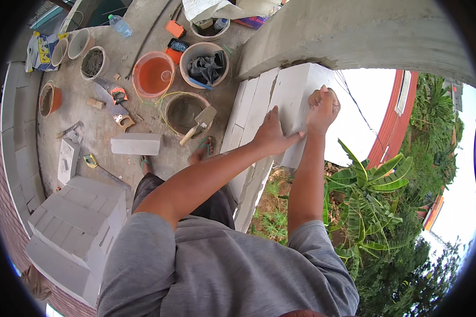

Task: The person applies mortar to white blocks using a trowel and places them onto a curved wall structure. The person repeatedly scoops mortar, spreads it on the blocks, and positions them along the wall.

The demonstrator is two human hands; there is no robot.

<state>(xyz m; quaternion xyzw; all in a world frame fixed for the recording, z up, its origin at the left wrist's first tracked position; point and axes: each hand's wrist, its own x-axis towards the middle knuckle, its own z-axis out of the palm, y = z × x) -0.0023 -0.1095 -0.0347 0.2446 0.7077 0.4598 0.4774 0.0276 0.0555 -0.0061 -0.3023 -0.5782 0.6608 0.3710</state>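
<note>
A white block point(296, 95) sits at the far end of a low wall of white blocks point(247, 109), up against a grey concrete column. My left hand point(276, 133) lies against the block's near part, thumb stretched out to the right and fingers pointing away from me. Over the block's right edge, my right hand point(322, 109) is curled into a fist, with nothing seen in it. A trowel point(200, 124) with a wooden handle rests across a mortar bucket point(182, 110) left of the wall.
Left on the floor are an orange bucket point(153, 75), a pale bucket point(204, 61) with dark cloth, a loose block point(137, 143) and handsaws point(122, 120). Stacked blocks point(74, 216) stand lower left. Beyond the wall lie a drop, banana plants point(367, 185) and a red metal roof point(388, 142).
</note>
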